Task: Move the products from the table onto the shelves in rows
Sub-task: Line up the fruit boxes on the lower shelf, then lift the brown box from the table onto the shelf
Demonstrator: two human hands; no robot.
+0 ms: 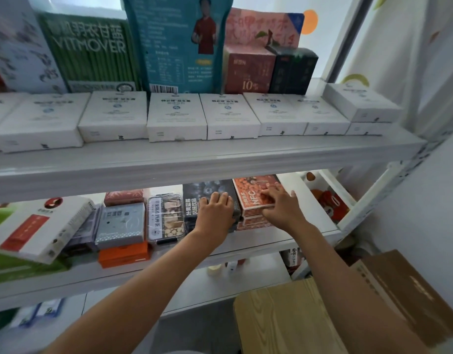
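Note:
On the middle shelf (248, 242) lies a dark box with blueberry print (194, 200), and right beside it a stack of orange NFC boxes (248, 198). My left hand (216, 210) grips the dark box at its front right corner, fingers curled over the top. My right hand (281, 203) holds the top orange box, with bent fingers on its lid and the thumb past its right edge. Both forearms reach in from below.
A row of flat white boxes (177, 116) fills the upper shelf (194, 164), with tall packs behind. Left of my hands sit a clear-lidded snack box (165, 218), a grey box (122, 223) and a white box with a red label (39, 226). A wooden table (284, 315) and a cardboard box (399, 290) stand low right.

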